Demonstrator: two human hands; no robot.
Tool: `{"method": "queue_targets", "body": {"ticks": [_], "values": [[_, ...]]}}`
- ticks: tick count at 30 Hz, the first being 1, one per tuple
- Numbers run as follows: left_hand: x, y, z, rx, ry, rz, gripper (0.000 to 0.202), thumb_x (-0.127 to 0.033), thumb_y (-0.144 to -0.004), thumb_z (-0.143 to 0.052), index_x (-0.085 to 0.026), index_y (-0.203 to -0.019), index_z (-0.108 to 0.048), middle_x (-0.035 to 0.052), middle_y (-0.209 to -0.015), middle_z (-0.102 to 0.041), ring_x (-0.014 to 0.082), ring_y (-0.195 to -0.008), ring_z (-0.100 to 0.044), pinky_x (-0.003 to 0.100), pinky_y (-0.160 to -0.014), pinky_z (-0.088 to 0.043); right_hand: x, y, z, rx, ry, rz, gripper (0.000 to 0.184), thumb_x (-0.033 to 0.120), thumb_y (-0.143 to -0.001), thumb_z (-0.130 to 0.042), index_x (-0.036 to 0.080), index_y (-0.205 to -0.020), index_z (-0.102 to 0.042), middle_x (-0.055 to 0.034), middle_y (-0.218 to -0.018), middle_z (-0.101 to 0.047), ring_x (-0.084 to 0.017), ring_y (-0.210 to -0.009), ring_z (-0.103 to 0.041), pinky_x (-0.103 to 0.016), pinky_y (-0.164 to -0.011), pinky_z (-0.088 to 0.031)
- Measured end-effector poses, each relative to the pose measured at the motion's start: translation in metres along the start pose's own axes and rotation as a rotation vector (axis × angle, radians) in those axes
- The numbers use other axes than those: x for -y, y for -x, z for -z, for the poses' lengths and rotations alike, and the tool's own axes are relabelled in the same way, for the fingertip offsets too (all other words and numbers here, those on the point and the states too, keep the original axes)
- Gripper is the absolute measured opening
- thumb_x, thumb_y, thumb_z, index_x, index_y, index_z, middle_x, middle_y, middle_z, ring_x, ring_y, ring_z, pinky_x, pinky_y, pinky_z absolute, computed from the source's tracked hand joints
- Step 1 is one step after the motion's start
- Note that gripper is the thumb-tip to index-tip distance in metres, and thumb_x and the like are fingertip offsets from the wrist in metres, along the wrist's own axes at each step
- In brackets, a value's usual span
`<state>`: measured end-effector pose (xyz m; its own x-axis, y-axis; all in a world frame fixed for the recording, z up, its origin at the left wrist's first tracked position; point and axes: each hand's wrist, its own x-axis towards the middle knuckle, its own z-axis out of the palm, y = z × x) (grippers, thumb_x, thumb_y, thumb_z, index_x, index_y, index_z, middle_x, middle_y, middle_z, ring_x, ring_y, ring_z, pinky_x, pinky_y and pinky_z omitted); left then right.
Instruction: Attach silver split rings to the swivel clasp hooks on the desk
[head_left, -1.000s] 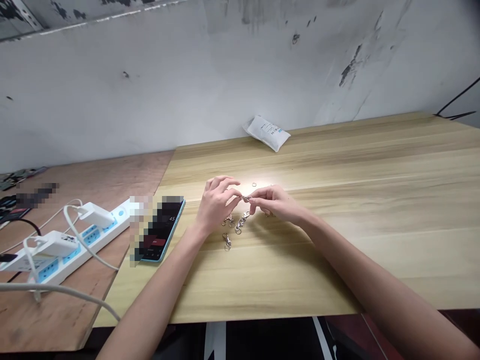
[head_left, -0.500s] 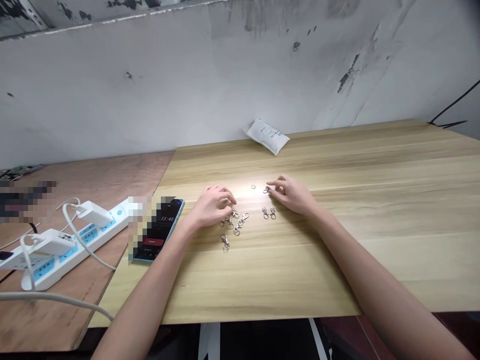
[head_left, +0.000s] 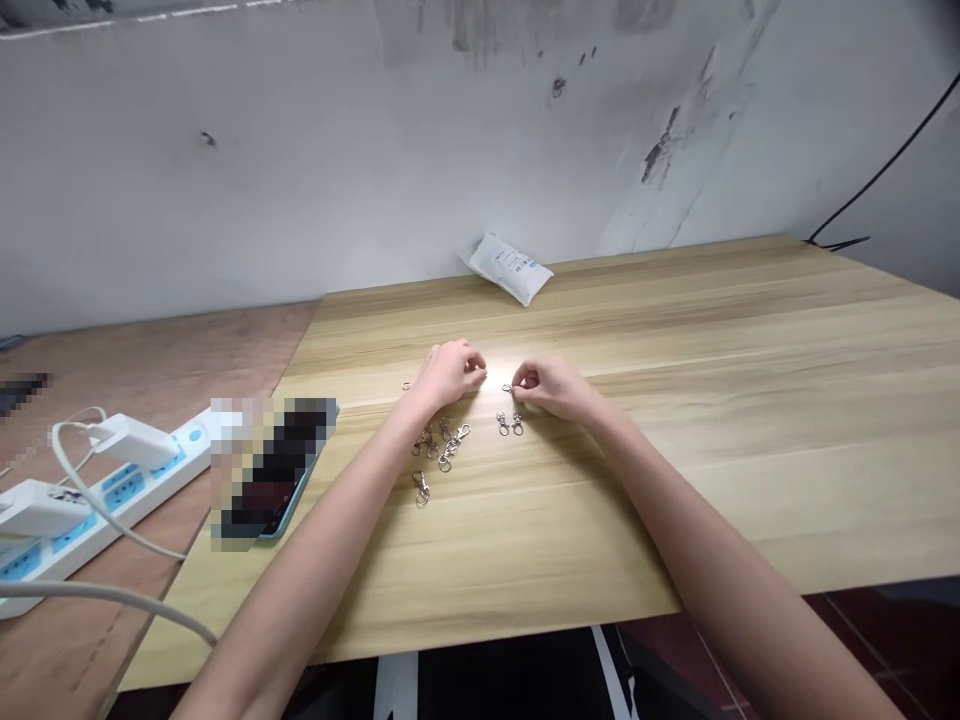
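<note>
Silvery metal clasp (head_left: 421, 488) with ring, lying alone on pale wood-grain tabletop (head_left: 570, 560), with a phone (head_left: 281, 475) well to its left. Just beyond, loose cluster of similar clasps (head_left: 450, 448), too crowded to count. Rightward, apart from these, 2 more clasps (head_left: 503, 424), side by side. Pinched between thumb and forefinger of right hand (head_left: 553, 385), low over the wood: 1 small metal piece (head_left: 507, 388), exact shape unclear. Just left of left hand (head_left: 450, 368), 1 small ring (head_left: 406, 385). Left fingers curled, thumb and forefinger nearly meeting; cannot tell if gripping anything. Farther back, white packet (head_left: 510, 268) before scuffed grey wall (head_left: 360, 170).
</note>
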<state>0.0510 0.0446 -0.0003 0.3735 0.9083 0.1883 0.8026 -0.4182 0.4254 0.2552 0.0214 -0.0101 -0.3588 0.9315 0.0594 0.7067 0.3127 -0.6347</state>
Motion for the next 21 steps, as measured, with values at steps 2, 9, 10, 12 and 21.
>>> {"method": "queue_targets", "body": {"ticks": [2, 9, 10, 12, 21], "values": [[0.002, -0.003, 0.001, 0.014, 0.042, 0.02, 0.009, -0.027, -0.075, -0.067, -0.019, -0.076, -0.072, 0.0058, -0.085, -0.067, 0.022, -0.077, -0.06, 0.034, -0.073, -0.046, 0.004, 0.002, 0.001, 0.046, -0.02, -0.038, 0.004, 0.017, -0.07, -0.063, 0.018, -0.073, -0.066, 0.0006, -0.064, -0.063, -0.012, -0.058, -0.052, -0.024, -0.054, -0.034], [0.006, 0.027, 0.013, 0.019, 0.342, 0.033, 0.014, -0.032, -0.079, -0.065, -0.019, -0.083, -0.069, 0.0055, -0.08, -0.073, 0.0199, -0.075, -0.067, 0.032, -0.071, -0.05, 0.005, 0.008, 0.004, 0.049, 0.063, 0.067, 0.015, 0.018, -0.077, -0.057, 0.02, -0.091, -0.063, 0.0011, -0.067, -0.064, -0.013, -0.062, -0.053, -0.023, -0.055, -0.031], [0.005, 0.036, 0.016, 0.05, 0.417, 0.047, 0.016, -0.034, -0.08, -0.065, -0.019, -0.085, -0.069, 0.0055, -0.078, -0.073, 0.0192, -0.072, -0.067, 0.031, -0.067, -0.05, 0.004, 0.008, 0.004, 0.048, 0.076, 0.091, 0.017, 0.02, -0.078, -0.058, 0.021, -0.094, -0.065, 0.0006, -0.069, -0.064, -0.014, -0.063, -0.053, -0.024, -0.055, -0.031], [0.004, 0.054, 0.022, 0.047, 0.508, 0.096, 0.02, -0.038, -0.08, -0.066, -0.018, -0.086, -0.069, 0.0054, -0.074, -0.072, 0.0186, -0.068, -0.068, 0.029, -0.061, -0.05, 0.003, 0.007, 0.004, 0.045, 0.099, 0.129, 0.016, 0.023, -0.08, -0.059, 0.021, -0.094, -0.068, -0.0007, -0.072, -0.065, -0.014, -0.065, -0.054, -0.024, -0.057, -0.032], [0.007, 0.091, 0.031, 0.004, 0.709, 0.194, 0.019, -0.034, -0.075, -0.071, -0.017, -0.084, -0.069, 0.0048, -0.076, -0.07, 0.0154, -0.067, -0.066, 0.026, -0.061, -0.052, 0.014, 0.008, 0.004, 0.303, -0.169, 0.02, 0.005, 0.02, -0.072, -0.061, 0.017, -0.072, -0.066, -0.0027, -0.067, -0.07, -0.015, -0.058, -0.059, -0.024, -0.052, -0.037]]}}
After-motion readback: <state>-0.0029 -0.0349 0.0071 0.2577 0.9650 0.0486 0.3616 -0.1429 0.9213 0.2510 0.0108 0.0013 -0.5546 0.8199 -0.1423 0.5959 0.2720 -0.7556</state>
